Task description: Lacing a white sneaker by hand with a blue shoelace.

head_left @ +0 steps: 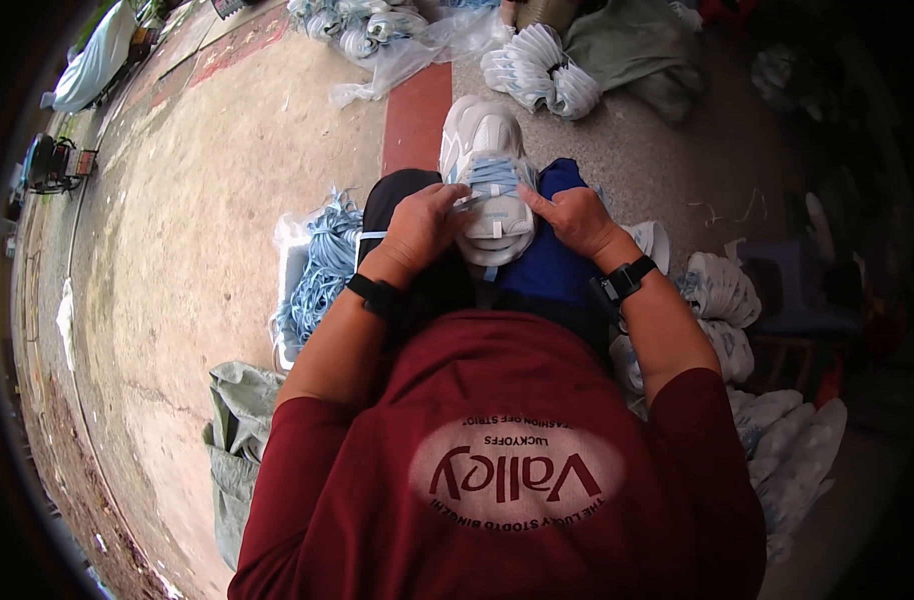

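Note:
A white sneaker upper (492,135) with light blue shoelaces (495,175) threaded across its front rests between my knees, its tongue end toward me. Other white uppers seem stacked with it. On its left side my left hand (425,218) is closed, thumb and finger pinching a lace by the eyelets. My right hand (577,222) is at the opposite edge, its fingertips closed at the lace there. The exact lace ends between the fingers are too small to make out.
A white tub (286,300) of loose blue laces (329,255) stands by my left leg. Bundled white uppers (722,290) lie to my right, with another bundle (542,70) ahead beside a dark green cloth (637,50). A grey-green sack (242,420) sits at lower left.

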`<state>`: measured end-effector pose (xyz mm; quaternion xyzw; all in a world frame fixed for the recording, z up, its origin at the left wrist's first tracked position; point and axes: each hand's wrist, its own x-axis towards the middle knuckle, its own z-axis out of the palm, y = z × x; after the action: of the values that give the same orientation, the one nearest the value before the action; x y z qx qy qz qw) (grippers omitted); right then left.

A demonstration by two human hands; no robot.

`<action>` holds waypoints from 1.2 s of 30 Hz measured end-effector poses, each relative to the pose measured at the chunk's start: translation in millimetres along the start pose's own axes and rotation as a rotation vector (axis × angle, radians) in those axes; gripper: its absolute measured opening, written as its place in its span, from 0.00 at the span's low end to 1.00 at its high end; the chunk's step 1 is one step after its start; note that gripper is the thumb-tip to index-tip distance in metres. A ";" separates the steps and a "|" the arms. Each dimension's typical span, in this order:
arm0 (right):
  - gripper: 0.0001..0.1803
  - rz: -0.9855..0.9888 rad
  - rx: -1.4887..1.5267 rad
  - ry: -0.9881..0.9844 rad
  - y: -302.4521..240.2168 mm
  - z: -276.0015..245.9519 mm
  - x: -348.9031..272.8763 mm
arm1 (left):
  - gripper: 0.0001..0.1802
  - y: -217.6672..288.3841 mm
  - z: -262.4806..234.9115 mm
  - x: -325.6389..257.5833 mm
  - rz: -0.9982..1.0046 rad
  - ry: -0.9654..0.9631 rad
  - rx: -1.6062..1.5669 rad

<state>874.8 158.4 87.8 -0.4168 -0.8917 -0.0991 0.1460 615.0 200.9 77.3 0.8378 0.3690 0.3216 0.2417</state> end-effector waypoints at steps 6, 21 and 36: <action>0.09 0.312 0.169 0.108 14.4 -3.1 -50.4 | 0.06 -41.4 -50.5 -12.3 -0.098 0.035 0.096; 0.12 1.434 0.504 0.272 11.2 3.1 -359.0 | 0.05 -169.0 -147.3 -267.2 -0.933 0.358 -0.376; 0.08 1.362 0.403 0.217 -35.2 23.2 -376.1 | 0.05 -194.5 -89.4 -352.4 -1.062 -0.091 -0.034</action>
<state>1072.9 -125.7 -64.8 -0.8334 -0.4149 0.1397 0.3373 277.3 62.0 -114.2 0.5449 0.7260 0.1244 0.4006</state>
